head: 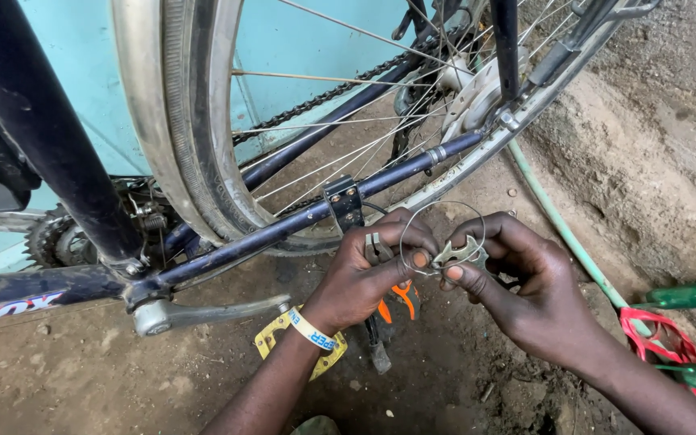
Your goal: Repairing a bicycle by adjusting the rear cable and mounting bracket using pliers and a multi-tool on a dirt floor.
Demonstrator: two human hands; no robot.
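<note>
My left hand [368, 270] and my right hand [517, 278] meet just below the dark blue chainstay [300, 219] of a bicycle. Between the fingertips of both hands sits a small grey metal brake part [459, 256]. A thin steel cable [443, 216] loops up from it in a round bow. My left hand also pinches a small metal piece [377, 246], and a white and yellow band circles its wrist [312, 330]. Under my left hand lies a tool with orange handles [400, 296], partly hidden.
The rear wheel [195, 137] with its spokes, chain [324, 97] and hub fills the upper view. A crank arm [211, 312] and yellow pedal [271, 338] lie low at left. A green hose [561, 229] runs over the dirt ground. Green bars and red netting [658, 334] sit at right.
</note>
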